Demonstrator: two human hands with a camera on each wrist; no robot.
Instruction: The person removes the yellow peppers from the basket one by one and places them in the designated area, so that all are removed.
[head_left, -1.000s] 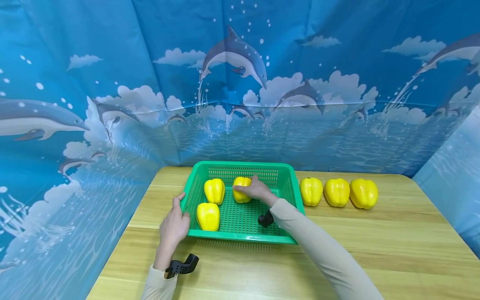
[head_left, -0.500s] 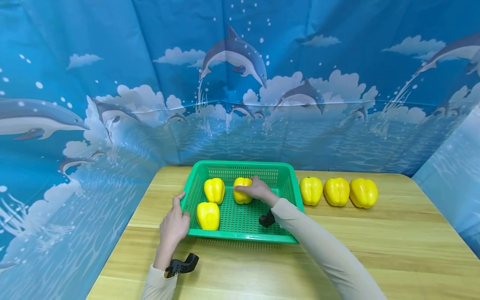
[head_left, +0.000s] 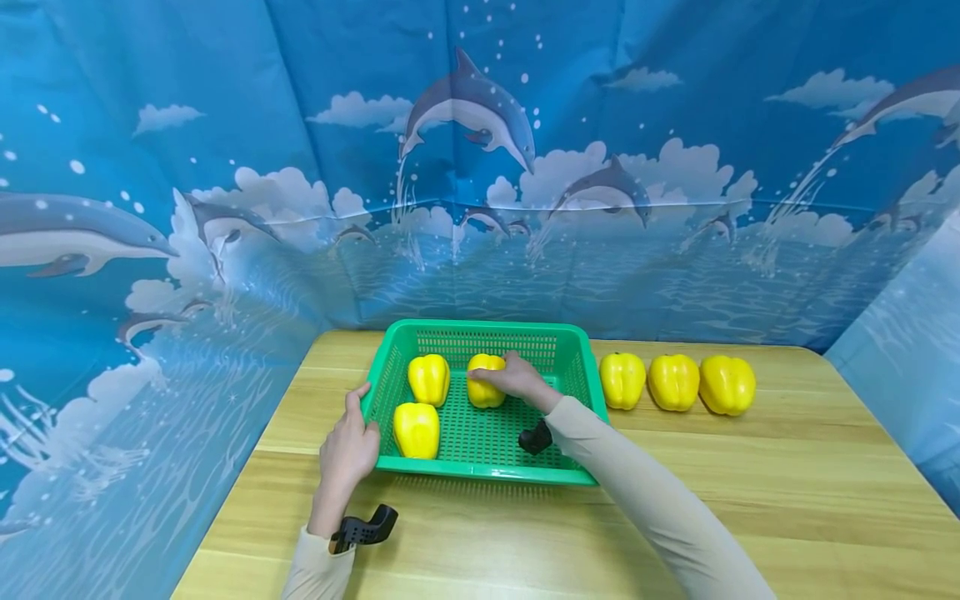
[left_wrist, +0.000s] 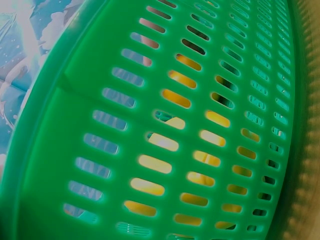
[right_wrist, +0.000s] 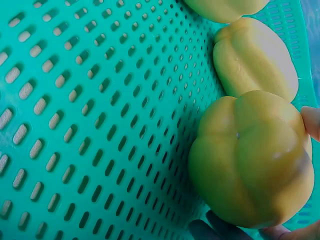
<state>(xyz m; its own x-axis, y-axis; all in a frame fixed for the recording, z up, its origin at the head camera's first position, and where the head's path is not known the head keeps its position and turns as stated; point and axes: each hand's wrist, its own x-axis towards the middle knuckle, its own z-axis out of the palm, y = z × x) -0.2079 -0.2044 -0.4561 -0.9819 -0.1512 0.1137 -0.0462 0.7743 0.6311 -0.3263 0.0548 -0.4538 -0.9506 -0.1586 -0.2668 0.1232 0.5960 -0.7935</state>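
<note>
A green plastic basket (head_left: pixel 487 472) with slotted walls stands on the table. My left hand (head_left: pixel 349 443) holds its left side at the rim; the left wrist view shows only the slotted basket wall (left_wrist: pixel 75 95), with yellow showing through. Inside the basket, my right hand (head_left: pixel 519 380) grips a yellow bell pepper (head_left: pixel 483 394) between thumb and fingers. In the right wrist view this bell pepper (right_wrist: pixel 250 160) sits close over the basket floor, fingertips at its sides. Left of it in the basket are two more yellow bell peppers, one at the back (head_left: pixel 429 380) and one in front (head_left: pixel 416 431).
Three yellow bell peppers, a left one (head_left: pixel 622 381), a middle one (head_left: pixel 673 383) and a right one (head_left: pixel 727 386), stand in a row on the wooden table (head_left: pixel 750 500) right of the basket. A blue dolphin-print curtain (head_left: pixel 480 275) hangs behind the table.
Almost nothing differs. The right hand and the bell pepper it grips have shifted very slightly to the right; the left hand stays on the basket.
</note>
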